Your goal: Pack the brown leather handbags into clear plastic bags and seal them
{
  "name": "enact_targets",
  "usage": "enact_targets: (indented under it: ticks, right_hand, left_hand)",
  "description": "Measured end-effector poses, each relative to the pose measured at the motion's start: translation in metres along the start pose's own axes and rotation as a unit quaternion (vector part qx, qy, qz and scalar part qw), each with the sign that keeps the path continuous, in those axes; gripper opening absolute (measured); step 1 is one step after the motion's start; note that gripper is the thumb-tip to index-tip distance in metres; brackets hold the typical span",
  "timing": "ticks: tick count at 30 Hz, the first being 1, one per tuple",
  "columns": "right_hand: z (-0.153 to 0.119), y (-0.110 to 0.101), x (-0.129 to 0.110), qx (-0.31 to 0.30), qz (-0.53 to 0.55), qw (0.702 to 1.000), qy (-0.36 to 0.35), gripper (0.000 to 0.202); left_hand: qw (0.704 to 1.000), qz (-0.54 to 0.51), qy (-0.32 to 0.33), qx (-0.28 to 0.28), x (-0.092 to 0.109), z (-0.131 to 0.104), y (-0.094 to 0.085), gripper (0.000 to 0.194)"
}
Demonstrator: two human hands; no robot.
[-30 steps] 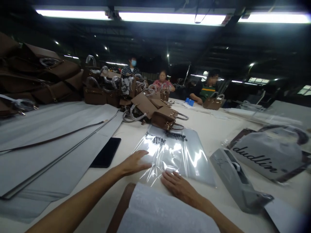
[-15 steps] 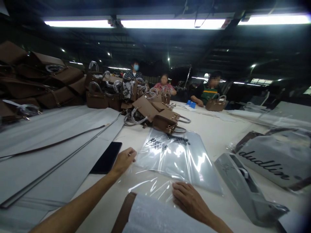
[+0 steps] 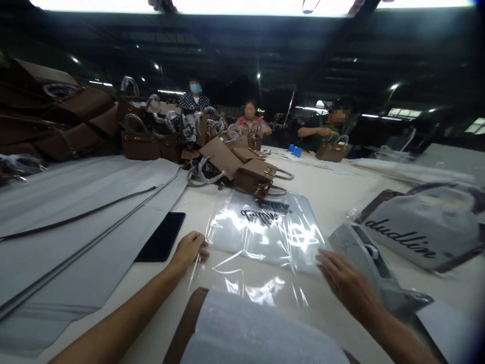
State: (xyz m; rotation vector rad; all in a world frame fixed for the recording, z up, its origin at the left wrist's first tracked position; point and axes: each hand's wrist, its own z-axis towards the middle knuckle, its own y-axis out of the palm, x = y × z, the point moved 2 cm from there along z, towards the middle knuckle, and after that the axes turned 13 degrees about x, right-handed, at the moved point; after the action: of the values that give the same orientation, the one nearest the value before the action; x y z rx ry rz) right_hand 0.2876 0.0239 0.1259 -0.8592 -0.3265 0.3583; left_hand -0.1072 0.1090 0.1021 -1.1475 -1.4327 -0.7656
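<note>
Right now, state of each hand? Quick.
Left hand: fingers curled at the left edge of the clear plastic bag; whether it pinches it can't be told.
Right hand: open, fingers extended by the bag's right side.

Two hands point(image 3: 189, 247), three other people point(image 3: 329, 130), brown handbags point(image 3: 253, 181) by the heap.
There is one phone-like slab point(image 3: 161, 237), one tape dispenser point(image 3: 366, 255), one dark strap point(image 3: 91, 214), one lettered, wrapped bag point(image 3: 413, 232) and one white-covered brown item point(image 3: 257, 328); three bright tube lights point(image 3: 265, 6) show overhead. One handbag stands apart, and the rest, well over six, overlap too much to count; so do the clear bags point(image 3: 261, 232).
</note>
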Motion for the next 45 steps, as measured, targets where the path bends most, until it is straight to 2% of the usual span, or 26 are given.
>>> enact_targets:
  ticks: [3, 5, 9, 10, 12, 13, 15, 17, 19, 20, 21, 22, 24, 26, 28, 31, 35, 40, 45]
  right_hand:
    - [-0.007, 0.004, -0.04, -0.06, 0.146, 0.985, -0.074, 0.041]
    - [-0.015, 0.015, -0.062, -0.075, 0.185, 0.972, -0.128, 0.044]
    - [-0.02, 0.033, -0.077, -0.007, 0.169, 0.978, -0.121, 0.019]
    - [-0.018, 0.034, -0.077, 0.004, 0.176, 0.977, -0.118, 0.019]
    - [-0.007, 0.033, -0.075, -0.003, 0.208, 0.974, -0.085, 0.025]
    - [0.0, 0.032, -0.072, -0.026, 0.234, 0.971, -0.036, 0.026]
    - [0.014, 0.031, -0.063, -0.091, 0.284, 0.949, 0.103, 0.025]
    - [0.026, 0.032, -0.055, -0.139, 0.314, 0.915, 0.211, 0.023]
    - [0.035, 0.035, -0.049, -0.15, 0.317, 0.902, 0.251, 0.025]
    - [0.038, 0.036, -0.048, -0.149, 0.315, 0.902, 0.253, 0.028]
    - [0.041, 0.037, -0.047, -0.149, 0.315, 0.902, 0.255, 0.031]
    - [0.044, 0.038, -0.047, -0.149, 0.316, 0.903, 0.252, 0.034]
    - [0.048, 0.035, -0.048, -0.144, 0.317, 0.907, 0.236, 0.037]
    - [0.051, 0.029, -0.048, -0.134, 0.317, 0.913, 0.218, 0.034]
    - [0.053, 0.025, -0.049, -0.122, 0.314, 0.919, 0.203, 0.024]
    - [0.053, 0.022, -0.049, -0.107, 0.306, 0.927, 0.188, 0.013]
    - [0.051, 0.023, -0.052, -0.093, 0.293, 0.935, 0.174, 0.014]
    - [0.049, 0.024, -0.055, -0.084, 0.299, 0.939, 0.15, 0.022]
    - [0.053, 0.029, -0.057, -0.034, 0.277, 0.947, 0.16, 0.021]
  left_hand:
    - [0.999, 0.022, 0.031, -0.022, 0.002, -0.005, 0.013, 0.026]
    - [0.997, 0.046, 0.063, -0.027, 0.001, -0.008, 0.015, 0.031]
    - [0.983, 0.124, 0.133, -0.009, -0.001, -0.008, 0.009, 0.032]
    - [0.977, 0.145, 0.158, 0.002, 0.001, -0.007, 0.007, 0.03]
    - [0.958, 0.184, 0.22, 0.027, 0.011, -0.006, 0.002, 0.026]
    - [0.946, 0.199, 0.254, 0.036, 0.02, -0.007, 0.002, 0.024]
    - [0.923, 0.22, 0.314, 0.027, 0.044, -0.013, 0.007, 0.023]
    - [0.905, 0.234, 0.353, -0.034, 0.071, -0.025, 0.025, 0.025]
    - [0.882, 0.254, 0.37, -0.144, 0.094, -0.044, 0.052, 0.03]
    - [0.859, 0.277, 0.376, -0.208, 0.101, -0.055, 0.068, 0.034]
    - [0.816, 0.329, 0.387, -0.275, 0.105, -0.066, 0.083, 0.042]
    - [0.773, 0.384, 0.39, -0.32, 0.106, -0.076, 0.097, 0.048]
    - [0.706, 0.466, 0.389, -0.365, 0.101, -0.088, 0.117, 0.046]
    - [0.683, 0.499, 0.385, -0.369, 0.093, -0.093, 0.127, 0.03]
    - [0.68, 0.508, 0.385, -0.363, 0.086, -0.091, 0.127, 0.022]
    - [0.684, 0.503, 0.382, -0.365, 0.082, -0.085, 0.118, 0.027]
    - [0.694, 0.485, 0.382, -0.37, 0.082, -0.08, 0.112, 0.021]
    - [0.708, 0.478, 0.39, -0.344, 0.082, -0.078, 0.114, 0.008]
    - [0.716, 0.464, 0.403, -0.331, 0.079, -0.082, 0.117, 0.015]
